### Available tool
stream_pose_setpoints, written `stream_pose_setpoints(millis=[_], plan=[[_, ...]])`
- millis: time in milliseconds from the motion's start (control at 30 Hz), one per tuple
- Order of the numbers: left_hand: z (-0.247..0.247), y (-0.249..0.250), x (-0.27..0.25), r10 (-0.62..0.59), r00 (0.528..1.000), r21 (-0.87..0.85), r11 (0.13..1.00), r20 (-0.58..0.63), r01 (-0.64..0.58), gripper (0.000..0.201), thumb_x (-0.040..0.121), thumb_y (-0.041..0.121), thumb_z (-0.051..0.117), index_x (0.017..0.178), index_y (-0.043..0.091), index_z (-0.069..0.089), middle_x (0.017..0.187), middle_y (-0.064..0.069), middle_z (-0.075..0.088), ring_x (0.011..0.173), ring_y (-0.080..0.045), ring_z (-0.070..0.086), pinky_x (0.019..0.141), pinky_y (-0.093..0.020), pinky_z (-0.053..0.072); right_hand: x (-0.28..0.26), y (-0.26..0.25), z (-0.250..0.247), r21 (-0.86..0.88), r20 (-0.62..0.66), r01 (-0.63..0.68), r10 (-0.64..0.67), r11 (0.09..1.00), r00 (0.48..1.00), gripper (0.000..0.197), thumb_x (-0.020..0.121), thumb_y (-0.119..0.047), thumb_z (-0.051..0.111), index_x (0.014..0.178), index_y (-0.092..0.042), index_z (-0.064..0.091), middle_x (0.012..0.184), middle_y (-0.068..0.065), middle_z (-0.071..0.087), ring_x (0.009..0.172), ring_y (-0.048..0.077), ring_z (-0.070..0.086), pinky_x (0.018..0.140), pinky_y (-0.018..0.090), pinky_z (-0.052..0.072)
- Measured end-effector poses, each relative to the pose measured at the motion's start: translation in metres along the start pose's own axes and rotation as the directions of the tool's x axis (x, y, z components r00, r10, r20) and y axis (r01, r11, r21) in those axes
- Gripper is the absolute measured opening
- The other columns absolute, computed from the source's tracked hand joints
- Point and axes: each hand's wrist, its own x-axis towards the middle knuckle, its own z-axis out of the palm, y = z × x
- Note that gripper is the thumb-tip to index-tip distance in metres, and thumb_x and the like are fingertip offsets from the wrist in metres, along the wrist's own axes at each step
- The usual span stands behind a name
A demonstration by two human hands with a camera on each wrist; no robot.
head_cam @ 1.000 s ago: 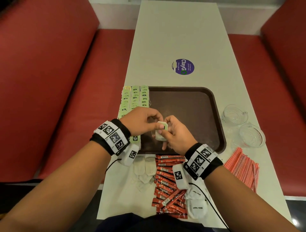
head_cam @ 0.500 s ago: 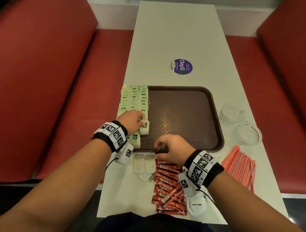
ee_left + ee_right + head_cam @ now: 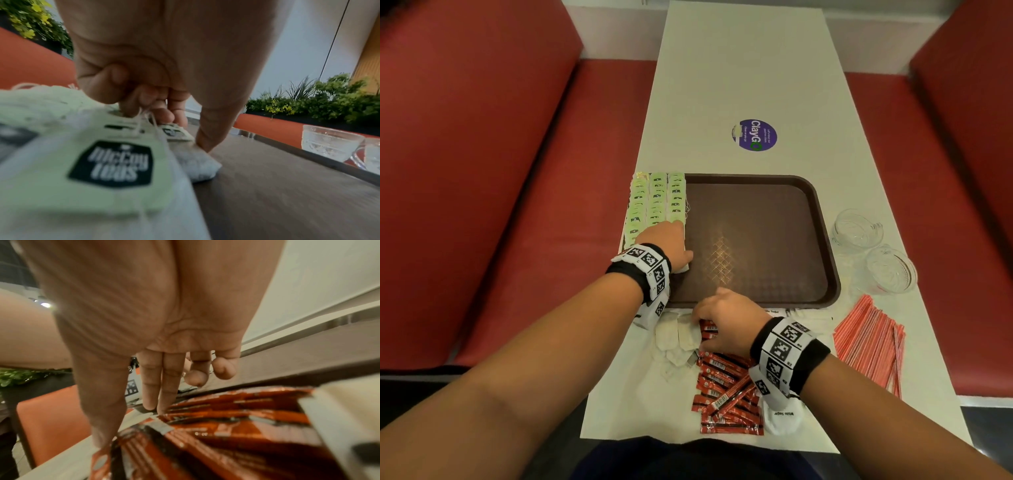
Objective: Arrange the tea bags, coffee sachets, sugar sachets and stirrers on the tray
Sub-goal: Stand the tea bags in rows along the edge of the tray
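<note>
A brown tray (image 3: 825,240) holds rows of green-tagged tea bags (image 3: 657,195) along its left side. My left hand (image 3: 667,240) is down at the near end of the right-hand row. Its curled fingers (image 3: 144,104) sit on a tag and string, and the thumb touches the white tea bag (image 3: 195,164) lying on the tray. My right hand (image 3: 726,318) reaches down in front of the tray, between the loose tea bags (image 3: 673,339) and the red coffee sachets (image 3: 726,394). Its straight fingers (image 3: 164,394) hold nothing.
White sugar sachets (image 3: 784,416) lie by my right wrist, and more (image 3: 801,312) along the tray's near edge. Red-striped stirrers (image 3: 869,342) are piled at the right, with two glass cups (image 3: 856,228) behind them. Red benches flank the table.
Both hands held a tea bag over the tray. The left hand carried it to the right-hand row and set it down; the right hand let go and dropped to the loose items in front.
</note>
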Motion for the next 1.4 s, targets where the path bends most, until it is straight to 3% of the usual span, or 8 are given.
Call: stream_pose_setpoints(millis=[200,333,533,733,933,1133,1300,1400], plan=[[-0.01,-0.003,-0.01,0.012,1.0,-0.049,0.999,-0.012,-0.013,0.034,0.09,0.047,0.06,0.107,0.018,0.053,0.096,0.0,0.058,0.086,-0.022,0.058,0.07,-0.035,0.048,0.003,-0.007,0.001,-0.142,0.026,0.04,-0.037,0.989,0.999,0.049,0.083,-0.05,0.068,0.123,-0.023,0.066,0.127,-0.005,0.059,0.106,0.021,0.047,0.088,0.039,0.047],[-0.021,-0.01,-0.043,0.132,0.988,-0.215,0.965,-0.085,-0.148,0.018,0.091,0.043,0.062,0.094,0.026,0.058,0.083,0.009,0.057,0.078,-0.014,0.055,0.067,-0.031,0.041,0.007,-0.017,0.006,-0.246,0.013,0.055,-0.053,0.968,0.998,0.049,0.081,-0.056,0.068,0.12,-0.026,0.067,0.121,0.0,0.057,0.111,0.025,0.047,0.089,0.041,0.044],[-0.007,-0.028,-0.1,0.297,0.944,-0.165,0.948,0.141,-0.274,0.004,0.086,0.03,0.068,0.09,0.028,0.068,0.086,0.01,0.067,0.08,-0.009,0.059,0.071,-0.026,0.046,0.01,-0.031,0.012,-0.336,0.014,0.042,-0.039,0.941,0.999,0.045,0.083,-0.048,0.07,0.118,-0.02,0.066,0.119,0.003,0.058,0.114,0.027,0.048,0.092,0.045,0.04],[0.028,-0.045,-0.128,0.34,0.913,-0.077,0.94,0.225,-0.331,0.031,0.081,0.043,0.074,0.105,0.026,0.064,0.105,0.009,0.059,0.095,-0.012,0.058,0.075,-0.024,0.041,0.009,-0.037,0.009,-0.309,0.006,-0.01,0.013,0.951,1.0,0.028,0.091,-0.035,0.055,0.109,-0.019,0.068,0.112,0.003,0.064,0.111,0.027,0.05,0.098,0.046,0.036],[0.04,-0.047,-0.137,0.339,0.926,-0.017,0.94,0.167,-0.342,0.045,0.077,0.053,0.074,0.11,0.028,0.058,0.113,0.008,0.055,0.101,-0.015,0.056,0.078,-0.027,0.044,0.011,-0.032,0.001,-0.177,-0.067,-0.061,0.05,0.982,0.996,0.014,0.096,-0.032,0.048,0.097,-0.024,0.06,0.106,0.002,0.069,0.107,0.026,0.055,0.097,0.044,0.039],[0.039,-0.04,-0.139,0.343,0.93,0.078,0.932,0.132,-0.354,0.047,0.078,0.057,0.07,0.111,0.026,0.057,0.111,0.006,0.057,0.101,-0.018,0.057,0.076,-0.03,0.044,0.007,-0.027,-0.008,0.122,-0.208,-0.051,0.076,0.991,0.975,0.027,0.09,-0.027,0.056,0.068,-0.024,0.04,0.078,-0.001,0.054,0.075,0.022,0.052,0.068,0.032,0.04],[0.033,-0.032,-0.139,0.369,0.914,0.196,0.896,0.169,-0.398,0.042,0.082,0.055,0.061,0.107,0.022,0.061,0.104,0.001,0.061,0.095,-0.024,0.061,0.077,-0.037,0.054,0.004,-0.024,-0.013,0.337,-0.293,-0.06,0.166,0.939,0.942,0.013,0.085,-0.018,0.056,0.085,-0.014,0.069,0.083,-0.004,0.065,0.078,0.016,0.06,0.072,0.03,0.051],[0.028,-0.027,-0.14,0.412,0.897,0.263,0.858,0.157,-0.441,0.036,0.085,0.049,0.053,0.101,0.019,0.064,0.097,0.0,0.063,0.089,-0.026,0.063,0.07,-0.034,0.053,0.004,-0.022,-0.017,0.433,-0.311,-0.054,0.206,0.9,0.928,0.013,0.085,-0.017,0.055,0.081,-0.017,0.068,0.079,-0.006,0.068,0.073,0.012,0.062,0.067,0.027,0.051]])
